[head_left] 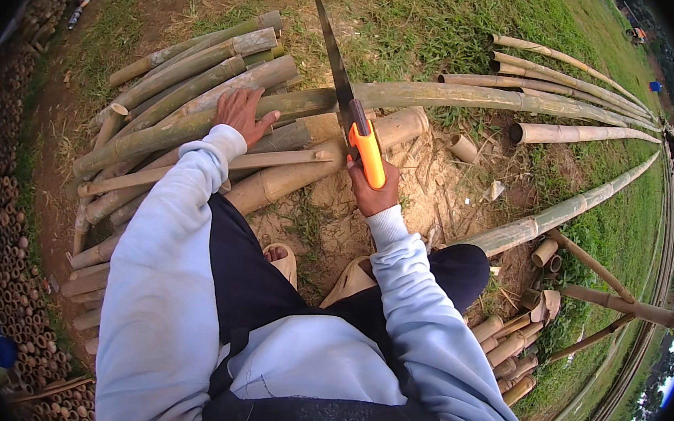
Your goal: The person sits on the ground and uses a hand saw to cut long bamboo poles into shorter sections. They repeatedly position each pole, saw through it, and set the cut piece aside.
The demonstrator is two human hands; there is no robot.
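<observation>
Handsaw (363,137) sits mid-frame, blade across the long bamboo pole (443,97), tip aimed away from the person over dirt and grass (417,33). Left edge of the work zone: a stack of cut bamboo (247,42), ends fanned toward the blade, so the tight side is left. Right side is looser: sawdust (428,178) on the ground, one short bamboo offcut (463,148) lying in it, then a group of pale poles (577,75) toward the upper right. Pull side: the saw handle stands over sawdust, in front of the person's knees, with sandals (288,266) planted apart below. A thick bamboo log (309,168) runs diagonally, just on the person's side of the long pole near the saw. Lower right edge takes short bamboo pieces (509,346) and a pole frame (625,304). Hands: right hand (377,188) is wrapped around the orange handle, fingers curled; wrist in line behind it. Left hand (243,116) is palm down on the long pole, left of the blade, fingers spread, thumb out toward the saw, well apart from the teeth. Cut depth: can't tell from here, blade hides it. A narrow bamboo slat (281,160) lies near the left wrist.
</observation>
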